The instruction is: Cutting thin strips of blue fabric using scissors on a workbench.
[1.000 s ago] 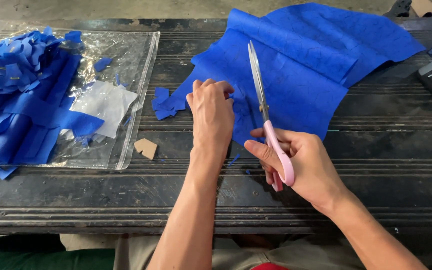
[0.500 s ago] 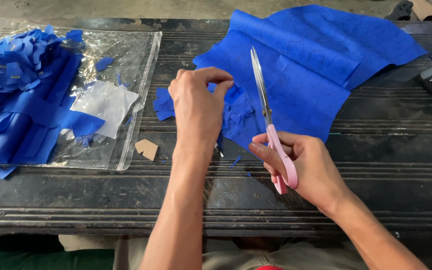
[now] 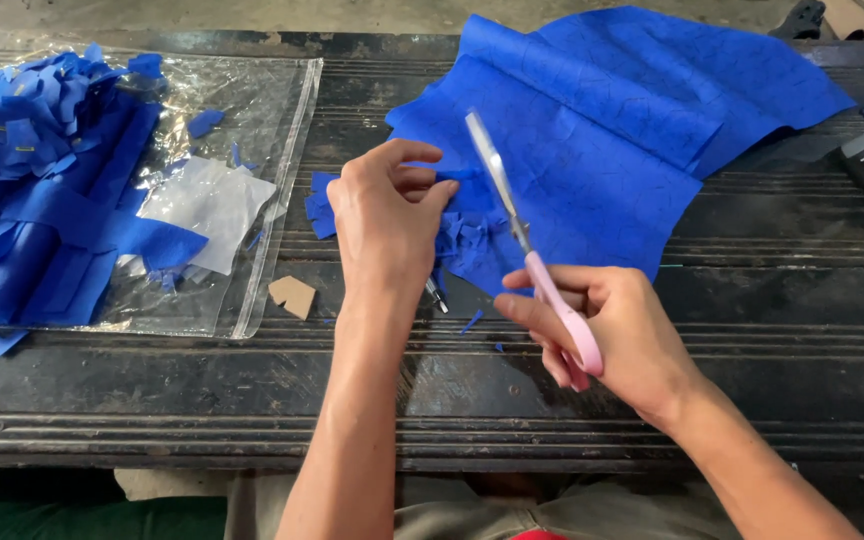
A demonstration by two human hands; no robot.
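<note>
Dark table [image 3: 712, 400]: left hand [image 3: 387, 215] pinches one blue sheet [image 3: 602, 130]; right hand [image 3: 607, 335] grips one pair of scissors [image 3: 527, 245].

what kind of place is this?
Probably a small craft or cutting workbench: a worn dark wooden table, a large blue sheet being cut with pink-handled scissors, and blue offcuts piled on a clear plastic bag.

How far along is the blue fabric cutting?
Done: a heap of cut blue pieces sits on the clear plastic bag at left. In hand: the left hand pinches a blue scrap while the right hand holds pink-handled scissors. Left: the large blue sheet is mostly uncut.
</note>
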